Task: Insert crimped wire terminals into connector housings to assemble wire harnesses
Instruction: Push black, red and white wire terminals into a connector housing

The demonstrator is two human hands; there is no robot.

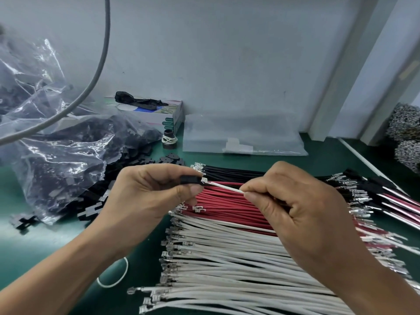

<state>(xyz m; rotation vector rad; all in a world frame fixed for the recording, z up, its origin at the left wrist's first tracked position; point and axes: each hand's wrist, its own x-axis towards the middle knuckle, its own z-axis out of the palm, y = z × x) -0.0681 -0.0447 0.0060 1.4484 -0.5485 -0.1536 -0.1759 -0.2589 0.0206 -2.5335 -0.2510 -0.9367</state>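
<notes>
— Honestly, what worries you most at this point?

— Misalignment, I'd judge; the left hand [145,192] pinches the black connector housing [190,179] between thumb and curled forefinger, and the crimped terminal [205,181] sits right at its mouth; if it goes in tilted or rotated, it could jam or bend; whether it has latched, I cannot tell.

— And the wire itself?

— The right hand [302,208] pinches the white wire [225,187] between thumb tip and forefinger, some way back from the terminal; pushing from there, the bare span between the hands could buckle rather than drive the terminal home.

— Where does it all sit?

— Held above the table [147,264], over the red wires [227,201]; the black wires [231,173] lie just beyond, the white wires [227,258] nearer; loose housings spill from the plastic bag [59,155] on the left.

— Anything else?

— The housing is small and mostly hidden under the left fingers; a slipped pinch could drop it among the piles.
</notes>
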